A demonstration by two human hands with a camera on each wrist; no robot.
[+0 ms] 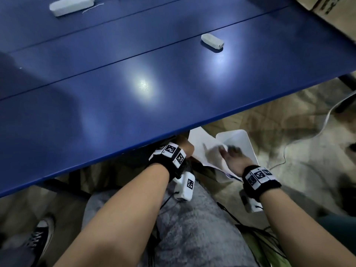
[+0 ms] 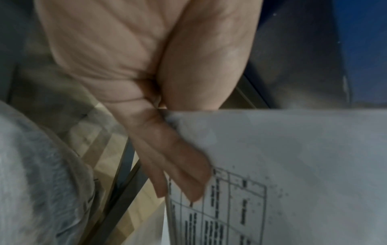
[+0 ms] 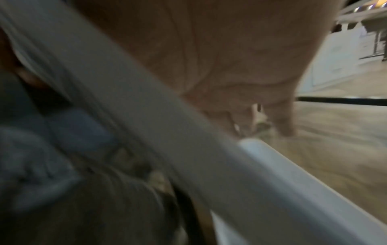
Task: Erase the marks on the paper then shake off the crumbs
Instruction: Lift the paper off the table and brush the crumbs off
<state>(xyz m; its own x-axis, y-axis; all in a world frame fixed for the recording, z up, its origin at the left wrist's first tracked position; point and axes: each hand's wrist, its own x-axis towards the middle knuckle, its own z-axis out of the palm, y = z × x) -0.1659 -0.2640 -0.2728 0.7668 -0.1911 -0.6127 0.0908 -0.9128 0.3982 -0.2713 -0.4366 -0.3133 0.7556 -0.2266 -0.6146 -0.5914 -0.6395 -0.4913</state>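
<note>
A white printed sheet of paper hangs below the front edge of the blue table, over a white bin. My left hand, half hidden under the table edge, pinches the paper's edge between thumb and fingers; a printed grid shows on the sheet. My right hand lies on the paper's right side with blurred, straight fingers. The paper crosses that view as a blurred band. A grey-white eraser lies alone on the table's far right.
A long white block lies at the table's far left and a cardboard box at its far right corner. A white cable runs over the floor beside the bin. My grey-clad lap and a dark shoe are below.
</note>
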